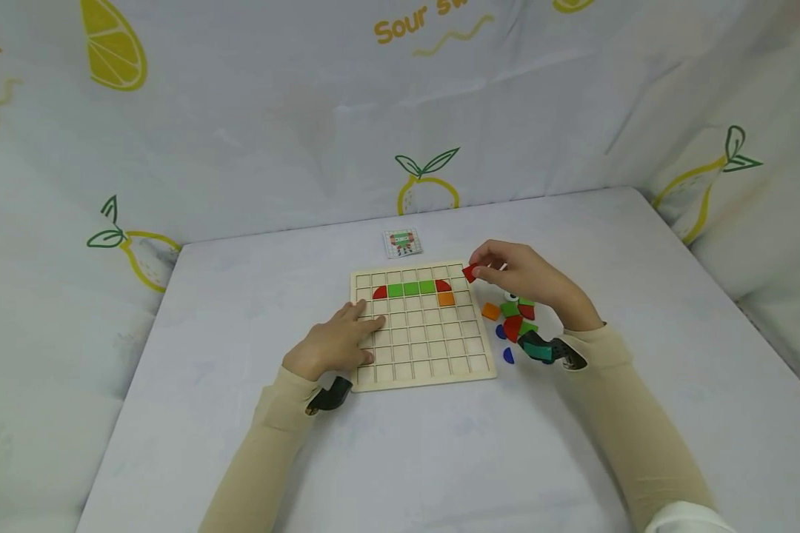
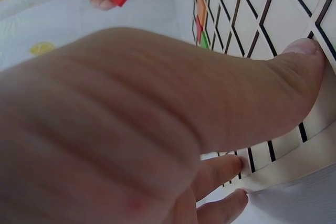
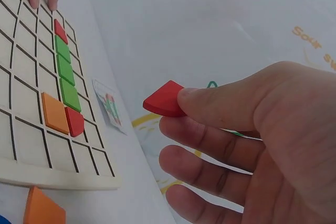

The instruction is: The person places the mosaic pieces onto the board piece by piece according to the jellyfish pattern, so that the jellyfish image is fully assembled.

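Observation:
Thumb and index finger of my right hand (image 1: 525, 275) pinch a red quarter-circle tile (image 3: 164, 98), held up just off the right edge of the wooden grid board (image 1: 421, 352). My left hand (image 1: 336, 342) rests on the board's left side with its fingers spread. In one row on the grid, three green square tiles (image 1: 410, 289) lie between two red quarter-circle tiles (image 1: 379, 292). An orange square tile (image 1: 446, 298) sits directly below the right-hand red one.
Right of the board lies a loose group of tiles, with an orange square (image 1: 490, 311), red pieces (image 1: 512, 328), green pieces and blue half-circles (image 1: 509, 356). Behind the board is a small printed pattern card (image 1: 402, 243). A white cloth (image 1: 240, 141) hangs at the table's back.

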The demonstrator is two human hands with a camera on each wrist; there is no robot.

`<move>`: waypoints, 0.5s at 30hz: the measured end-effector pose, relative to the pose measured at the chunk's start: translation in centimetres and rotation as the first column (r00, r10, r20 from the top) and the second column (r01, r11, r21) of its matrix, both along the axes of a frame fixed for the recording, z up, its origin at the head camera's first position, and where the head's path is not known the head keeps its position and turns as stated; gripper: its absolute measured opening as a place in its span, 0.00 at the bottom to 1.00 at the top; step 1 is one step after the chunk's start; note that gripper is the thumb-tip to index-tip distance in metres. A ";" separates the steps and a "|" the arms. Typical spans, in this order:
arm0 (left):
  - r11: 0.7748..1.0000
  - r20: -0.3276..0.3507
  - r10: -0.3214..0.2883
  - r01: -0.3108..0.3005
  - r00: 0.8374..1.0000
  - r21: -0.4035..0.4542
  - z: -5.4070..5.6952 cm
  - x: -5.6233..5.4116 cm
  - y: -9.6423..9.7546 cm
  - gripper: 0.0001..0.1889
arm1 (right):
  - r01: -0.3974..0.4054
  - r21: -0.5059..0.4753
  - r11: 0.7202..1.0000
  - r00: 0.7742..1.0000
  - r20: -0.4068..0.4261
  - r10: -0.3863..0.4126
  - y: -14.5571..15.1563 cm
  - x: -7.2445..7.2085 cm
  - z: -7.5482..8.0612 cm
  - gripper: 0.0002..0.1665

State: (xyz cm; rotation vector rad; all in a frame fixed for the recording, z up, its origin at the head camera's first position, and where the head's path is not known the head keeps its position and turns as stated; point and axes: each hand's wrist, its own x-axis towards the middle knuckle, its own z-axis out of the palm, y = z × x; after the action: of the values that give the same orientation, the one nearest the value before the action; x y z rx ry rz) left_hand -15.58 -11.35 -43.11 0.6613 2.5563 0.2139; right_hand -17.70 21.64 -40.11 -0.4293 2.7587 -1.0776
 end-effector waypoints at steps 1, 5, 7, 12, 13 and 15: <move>1.000 0.002 0.000 0.000 1.000 0.000 0.0 0.0 0.0 0.35 | 0.002 -0.005 1.000 1.000 0.008 -0.002 -0.1 -0.1 -0.1 0.10; 1.000 0.004 0.001 -0.001 1.000 0.005 0.0 0.1 0.0 0.35 | -0.005 -0.025 1.000 1.000 0.027 0.005 -0.6 -0.3 -0.5 0.10; 1.000 0.005 0.003 -0.003 1.000 -0.002 0.0 0.0 0.0 0.36 | -0.022 -0.032 0.999 0.999 0.027 0.023 -0.9 -0.3 -0.7 0.10; 1.000 0.005 0.008 -0.008 1.000 -0.004 0.0 0.0 0.0 0.36 | -0.058 -0.048 0.997 0.998 0.030 0.060 -1.4 -0.5 -1.3 0.09; 1.000 0.005 0.008 -0.008 1.000 -0.004 -0.1 0.0 0.0 0.36 | -0.059 -0.049 0.997 0.997 0.036 0.061 -1.5 -0.4 -1.5 0.09; 1.000 0.007 0.008 -0.008 1.000 -0.002 -0.1 0.1 0.1 0.36 | -0.059 -0.051 0.997 0.996 0.056 0.062 -1.5 -0.3 -1.9 0.09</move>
State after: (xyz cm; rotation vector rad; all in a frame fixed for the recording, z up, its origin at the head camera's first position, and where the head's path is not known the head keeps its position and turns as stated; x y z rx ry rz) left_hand -15.52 -11.27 -43.23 0.6482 2.5529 0.2154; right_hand -18.00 20.14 -41.98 -0.4773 2.6558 -1.1276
